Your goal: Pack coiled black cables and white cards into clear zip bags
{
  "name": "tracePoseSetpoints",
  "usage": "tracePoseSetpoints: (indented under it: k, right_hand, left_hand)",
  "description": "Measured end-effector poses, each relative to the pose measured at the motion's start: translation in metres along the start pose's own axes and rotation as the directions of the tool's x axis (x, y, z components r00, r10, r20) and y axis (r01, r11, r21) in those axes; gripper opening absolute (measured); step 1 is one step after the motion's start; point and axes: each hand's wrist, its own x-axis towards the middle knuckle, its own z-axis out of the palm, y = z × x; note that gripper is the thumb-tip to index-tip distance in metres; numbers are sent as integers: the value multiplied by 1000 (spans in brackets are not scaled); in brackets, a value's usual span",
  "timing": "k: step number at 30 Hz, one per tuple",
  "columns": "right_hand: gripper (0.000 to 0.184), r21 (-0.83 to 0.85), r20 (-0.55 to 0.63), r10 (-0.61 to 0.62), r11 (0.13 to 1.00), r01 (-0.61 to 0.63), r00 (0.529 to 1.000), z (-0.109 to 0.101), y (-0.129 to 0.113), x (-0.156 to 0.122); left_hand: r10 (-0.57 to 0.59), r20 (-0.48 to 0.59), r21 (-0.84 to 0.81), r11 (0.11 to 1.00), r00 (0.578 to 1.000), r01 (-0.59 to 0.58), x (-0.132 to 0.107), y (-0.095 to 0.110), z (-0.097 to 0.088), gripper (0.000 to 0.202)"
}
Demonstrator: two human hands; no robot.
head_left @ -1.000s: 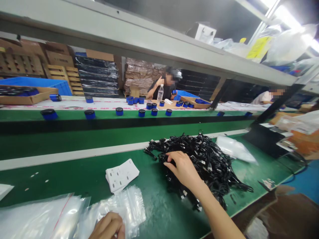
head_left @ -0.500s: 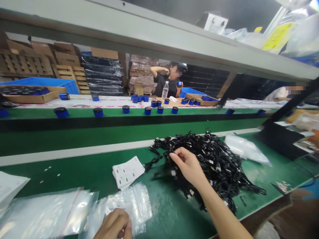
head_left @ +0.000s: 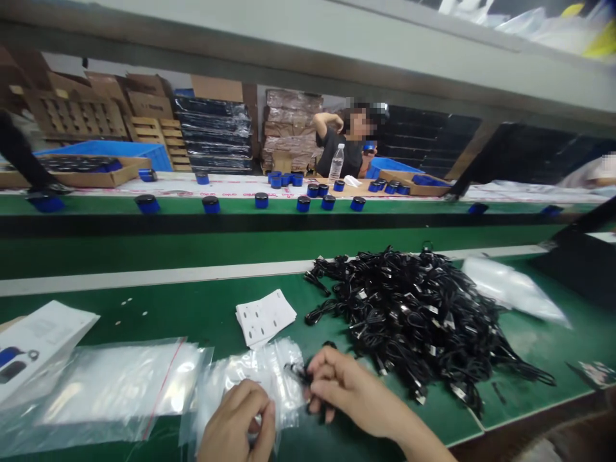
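Note:
My right hand [head_left: 349,388] is closed around a small bundled black cable [head_left: 299,372], whose end sticks out past the fingertips. Beside it, my left hand [head_left: 237,420] rests on a stack of small clear plastic bags [head_left: 286,385], thumb and fingers pinched at the top bag; the fingertips are partly hidden. To the right lies a big heap of black cables [head_left: 409,308] with light plug ends. A stack of white printed cards [head_left: 266,317] sits just beyond the small bags.
Larger clear bags [head_left: 115,385] and a printed white sheet [head_left: 43,340] lie at the left. A filled plastic bag [head_left: 514,289] is behind the heap. Across the green bench, blue black-topped jars [head_left: 261,200] stand in a row, with a water bottle [head_left: 337,162] and a co-worker [head_left: 337,151] beyond.
My right hand has come from the heap toward the small bags with a black cable in it. My left hand stays at the bags. The view has shifted slightly.

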Motion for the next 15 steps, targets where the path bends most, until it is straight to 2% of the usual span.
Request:
tracePoseSetpoints:
  k: [2, 4, 6, 8, 9, 13, 15]
  right_hand:
    - [19, -54, -185, -44, 998, 35, 982, 2, 4, -4]
    - [19, -73, -280, -111, 993, 95, 954, 8, 2, -9]
    - [26, 30, -224, -114, 992, 124, 968, 18, 1, -14]
    - [34, 180, -147, -38, 981, 65, 988, 33, 6, -18]
    - [36, 204, -160, -3, 978, 36, 987, 39, 11, -19]
    - [36, 59, -345, 9, 998, 12, 938, 51, 33, -20]
    - [34, 8, -361, 11, 1000, -8, 933, 50, 38, -20]
  left_hand:
    - [-11, 41, 37, 999, 999, 9, 2, 3, -5, 26]
    - [2, 87, 72, 997, 996, -8, 4, 5, -10, 26]
    - [39, 125, 105, 993, 991, -52, 5, 5, -13, 22]
    - [69, 144, 131, 987, 987, -88, 5, 4, -16, 18]
    - [73, 146, 139, 986, 987, -93, 5, 4, -17, 17]
    - [42, 162, 142, 988, 986, -66, 5, 6, -18, 22]
    - [30, 179, 133, 990, 983, -54, 5, 8, -18, 24]
